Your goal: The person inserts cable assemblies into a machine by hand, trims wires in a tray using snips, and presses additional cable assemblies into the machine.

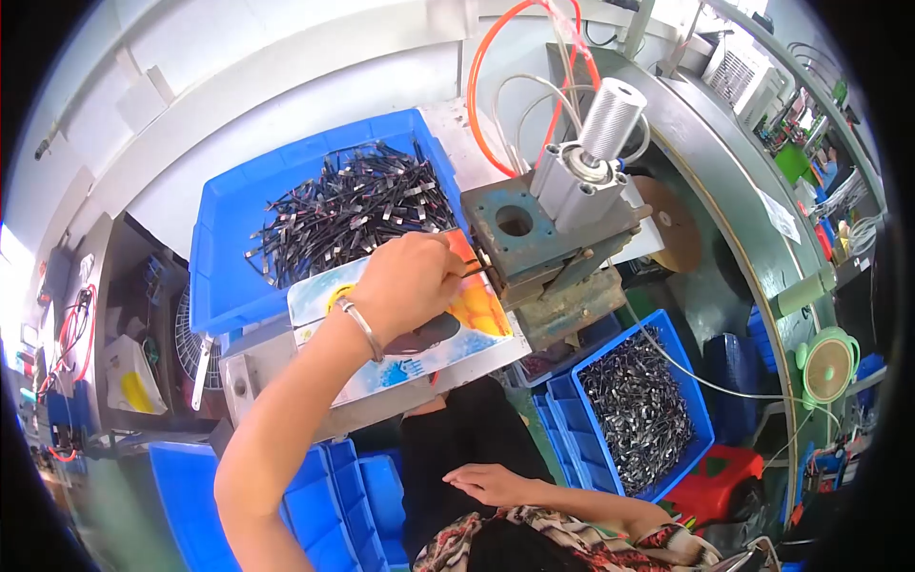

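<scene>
My left hand (412,283), with a metal bracelet at its wrist, is closed over a colourful printed sheet (381,372). Its fingertips pinch a short black cable (474,271), whose end points into the front of a small metal press (515,224). Just behind the hand is a blue bin (229,229) holding a heap of short black cables (357,205) with silvery ends. My right hand (486,481) rests near my lap over dark trousers, fingers stretched out, with nothing in it.
A silver cylinder (610,119) tops the press, with orange tubing (474,105) behind it. Lower right stands another blue bin (701,419) full of similar pieces, beside a red stool (729,481). Stacked blue bins (319,505) stand below left. A green fan (827,367) is at right.
</scene>
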The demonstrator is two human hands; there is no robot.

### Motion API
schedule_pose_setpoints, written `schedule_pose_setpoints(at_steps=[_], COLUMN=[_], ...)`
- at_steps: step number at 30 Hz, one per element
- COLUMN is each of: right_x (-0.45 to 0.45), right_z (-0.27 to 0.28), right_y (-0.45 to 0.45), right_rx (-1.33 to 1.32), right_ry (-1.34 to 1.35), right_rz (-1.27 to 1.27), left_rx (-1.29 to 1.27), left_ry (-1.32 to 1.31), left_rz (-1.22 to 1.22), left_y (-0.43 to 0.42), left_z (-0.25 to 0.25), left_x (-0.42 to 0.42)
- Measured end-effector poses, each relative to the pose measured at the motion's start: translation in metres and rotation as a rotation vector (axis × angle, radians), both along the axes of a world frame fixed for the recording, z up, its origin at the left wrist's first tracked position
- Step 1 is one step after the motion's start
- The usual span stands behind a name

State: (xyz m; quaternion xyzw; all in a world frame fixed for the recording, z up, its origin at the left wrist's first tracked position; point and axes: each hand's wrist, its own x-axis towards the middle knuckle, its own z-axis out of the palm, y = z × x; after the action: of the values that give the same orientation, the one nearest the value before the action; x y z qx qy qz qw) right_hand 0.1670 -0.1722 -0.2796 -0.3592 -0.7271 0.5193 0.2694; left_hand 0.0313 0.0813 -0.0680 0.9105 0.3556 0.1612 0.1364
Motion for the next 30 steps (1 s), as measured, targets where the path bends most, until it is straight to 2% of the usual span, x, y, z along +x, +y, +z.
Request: schedule_pose_setpoints(at_steps=[9,12,15,16,22,30], right_x=[0.003,0.007,0.011,0.012,0.016,0.012], right_z=[-0.011,-0.010,-0.011,-0.013,-0.025,-0.026], right_y=[0.005,0.007,0.007,0.007,0.000,0.001], right_rx=[0.009,-0.001,0.033,0.031,-0.003,0.021], right_ry=[-0.062,-0.098,-0.128,-0.145,-0.218,-0.196], right_rz=[0.052,0.040,0.053,0.062,0.072,0.097], left_rx=[-0.217,-0.187,-0.104,-0.118,0.003,0.008], left_ry=[0.037,0.079,-0.064,-0.001,-0.013,0.038], left_rz=[-0.047,-0.054,-0.089,-0.108,-0.130,-0.129], left_y=[0.010,0.012,0.011,0.009,0.007,0.005], left_z=[0.015,0.014,0.004,0.008,0.000,0.004], left_x=[-0.004,-0.004,-0.006,-0.007,-0.009,-0.009])
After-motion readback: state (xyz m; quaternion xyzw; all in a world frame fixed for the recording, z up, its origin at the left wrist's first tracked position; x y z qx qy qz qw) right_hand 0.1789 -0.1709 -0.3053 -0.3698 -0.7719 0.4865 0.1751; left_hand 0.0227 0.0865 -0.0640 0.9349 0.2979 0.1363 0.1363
